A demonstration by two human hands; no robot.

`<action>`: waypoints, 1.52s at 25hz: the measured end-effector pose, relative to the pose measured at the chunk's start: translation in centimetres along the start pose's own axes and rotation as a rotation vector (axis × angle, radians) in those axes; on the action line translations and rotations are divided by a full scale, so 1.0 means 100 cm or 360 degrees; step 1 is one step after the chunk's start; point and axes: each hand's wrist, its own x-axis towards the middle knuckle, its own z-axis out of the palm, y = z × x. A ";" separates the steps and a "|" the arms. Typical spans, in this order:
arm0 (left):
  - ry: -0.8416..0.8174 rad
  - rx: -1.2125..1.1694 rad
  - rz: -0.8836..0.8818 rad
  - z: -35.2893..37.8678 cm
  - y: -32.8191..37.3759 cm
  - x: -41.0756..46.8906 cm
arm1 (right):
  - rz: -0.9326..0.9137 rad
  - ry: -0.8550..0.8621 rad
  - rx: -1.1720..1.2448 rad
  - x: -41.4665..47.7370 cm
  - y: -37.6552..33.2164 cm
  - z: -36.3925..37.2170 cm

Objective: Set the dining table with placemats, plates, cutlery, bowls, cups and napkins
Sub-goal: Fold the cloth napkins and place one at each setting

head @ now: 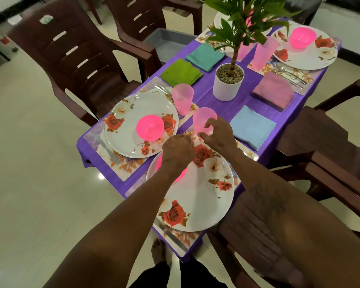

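Two hands reach out over the near plate [197, 204]. The right hand [218, 134] wraps its fingers round the low part of a pink cup [204, 119], held upright just past the top edge of that plate, over the purple counter [202, 94]. The left hand [178, 148] is curled just beside it — I cannot tell if it holds anything. The cup looks like thin plastic — light, smooth and easy to tip, so a hold round its middle seems best.

Translucent plastic cup [204, 121]; glossy floral plate [197, 196]; cloth napkin [253, 126]; metal knife [107, 149].
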 end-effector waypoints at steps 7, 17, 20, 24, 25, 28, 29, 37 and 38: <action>0.0007 0.0020 -0.0038 -0.011 -0.015 -0.004 | 0.0067 0.0014 -0.0069 0.006 0.009 -0.013; -0.0033 -0.0063 0.0063 -0.032 -0.043 0.007 | -0.0041 0.0037 -0.0268 -0.005 -0.002 -0.024; 0.0009 -0.0083 0.0123 -0.040 -0.059 0.013 | -0.0091 0.0265 -0.0307 -0.012 -0.014 -0.029; 0.0016 -0.0154 0.0210 -0.056 -0.098 0.019 | -0.0115 0.0616 -0.0286 -0.037 -0.051 -0.019; -0.0025 -0.0167 0.0212 -0.062 -0.111 0.021 | -0.0106 0.0702 -0.0277 -0.042 -0.063 -0.013; -0.0063 -0.0187 0.0283 -0.080 -0.170 0.029 | -0.0023 0.0942 -0.0208 -0.060 -0.108 0.026; -0.0050 -0.0192 0.0303 -0.086 -0.194 0.031 | -0.0001 0.0950 -0.0163 -0.064 -0.127 0.042; -0.0144 -0.0082 0.0358 -0.103 -0.321 0.063 | 0.0318 0.0762 0.0206 -0.068 -0.211 0.160; -0.0174 -0.0053 0.0406 -0.101 -0.327 0.065 | 0.0355 0.0731 0.0222 -0.068 -0.214 0.168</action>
